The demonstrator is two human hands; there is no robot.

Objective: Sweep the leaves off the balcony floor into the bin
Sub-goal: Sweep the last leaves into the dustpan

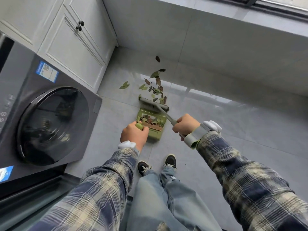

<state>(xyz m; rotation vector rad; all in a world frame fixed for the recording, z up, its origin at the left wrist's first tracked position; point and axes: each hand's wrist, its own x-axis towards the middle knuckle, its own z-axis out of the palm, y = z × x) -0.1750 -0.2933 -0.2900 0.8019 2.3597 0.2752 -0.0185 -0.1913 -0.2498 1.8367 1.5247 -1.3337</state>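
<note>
At the centre of the frame, the handle of the green dustpan (155,135) is gripped by the left hand (134,134), fingers curled round it. The grey broom (153,105) is clasped by its handle in the right hand (185,125). Loose leaves (156,87) are scattered on the floor (216,130) just above the broom head, and others lie inside the dustpan.

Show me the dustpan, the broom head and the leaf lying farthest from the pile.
dustpan (154,134): head view, on its green rear wall.
broom head (150,104): head view, middle of the grey bar.
farthest leaf (157,59): head view, centre of the dark leaf.
</note>
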